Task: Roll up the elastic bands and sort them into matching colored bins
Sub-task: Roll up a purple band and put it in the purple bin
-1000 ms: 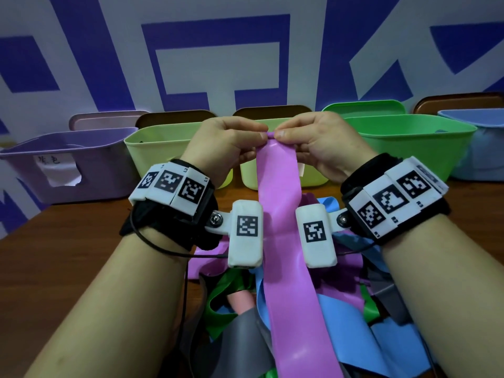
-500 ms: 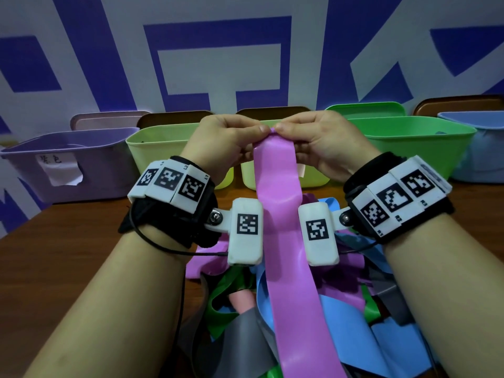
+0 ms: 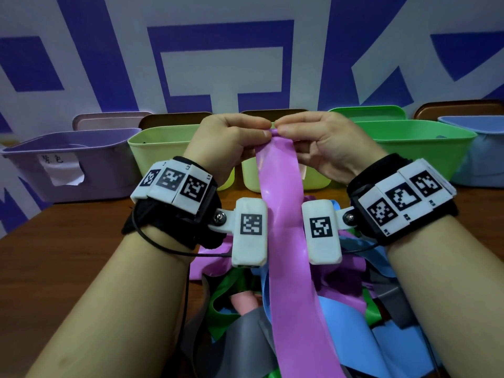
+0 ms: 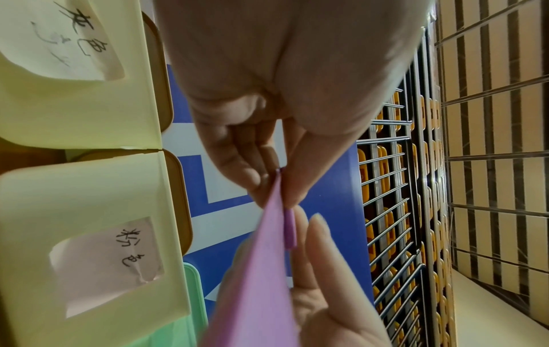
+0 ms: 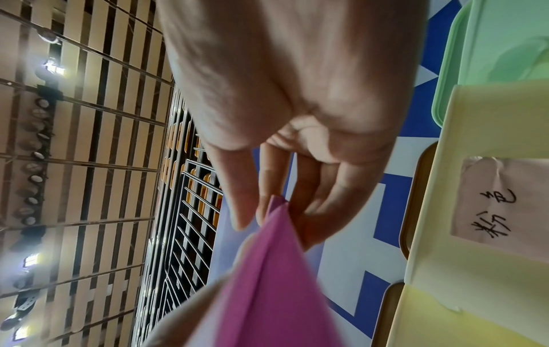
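hands barely shifted | both pinch purple band (image 3: 283, 227) | bin contents unseen

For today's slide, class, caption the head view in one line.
Both hands, left hand and right hand, pinch the purple band end above the heap, bins behind.

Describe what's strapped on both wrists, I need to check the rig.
Bare forearms, no sleeves. Left hand and right hand each have a black wrist strap carrying white blocks printed with black square codes, plus a white camera pod. A thin black cable leaves the left strap.
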Motion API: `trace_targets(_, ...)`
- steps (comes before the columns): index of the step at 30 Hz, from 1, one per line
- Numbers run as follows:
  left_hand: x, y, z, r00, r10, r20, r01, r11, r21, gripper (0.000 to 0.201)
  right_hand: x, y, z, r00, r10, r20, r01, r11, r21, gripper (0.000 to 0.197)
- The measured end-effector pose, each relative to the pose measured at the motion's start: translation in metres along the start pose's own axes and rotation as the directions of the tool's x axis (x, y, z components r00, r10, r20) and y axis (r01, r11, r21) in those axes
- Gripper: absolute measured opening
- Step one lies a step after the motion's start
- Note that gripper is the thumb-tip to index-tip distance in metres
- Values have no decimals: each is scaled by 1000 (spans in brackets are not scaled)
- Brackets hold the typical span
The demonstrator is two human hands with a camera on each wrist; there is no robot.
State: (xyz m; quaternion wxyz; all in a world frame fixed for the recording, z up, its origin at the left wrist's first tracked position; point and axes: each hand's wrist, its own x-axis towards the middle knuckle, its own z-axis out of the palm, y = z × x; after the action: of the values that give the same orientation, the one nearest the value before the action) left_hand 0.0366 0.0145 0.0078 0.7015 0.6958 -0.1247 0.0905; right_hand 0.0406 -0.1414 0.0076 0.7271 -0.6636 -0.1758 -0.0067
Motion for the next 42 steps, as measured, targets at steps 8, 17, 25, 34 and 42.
trace_targets(8, -3, -1, 3, 999, 34, 34, -35, 999, 20, 17, 1, 3, -1, 999, -31, -20, 27, 985, -168, 8)
trace_targets(17, -4, -1, 3, 998, -39, 48, 37, 999, 29, 14, 3, 3, -1, 991, -116, -71, 103, 982, -160, 9)
trace_targets(25, 0, -2, 0, 1000, -5, -6, 5, 1000, -13, 2, 3, 5, 1, 999, -47, -16, 46, 995, -91, 10)
trace_targets(34, -2, -1, 0, 998, -45, 54, 45, 999, -11, 17, 3, 4, -3, 999, -39, -12, 38, 993, -112, 12)
trace_targets(42, -3, -2, 1, 992, -84, 97, 92, 993, -76, 14, 4, 5, -2, 995, -96, -34, 93, 992, -80, 15)
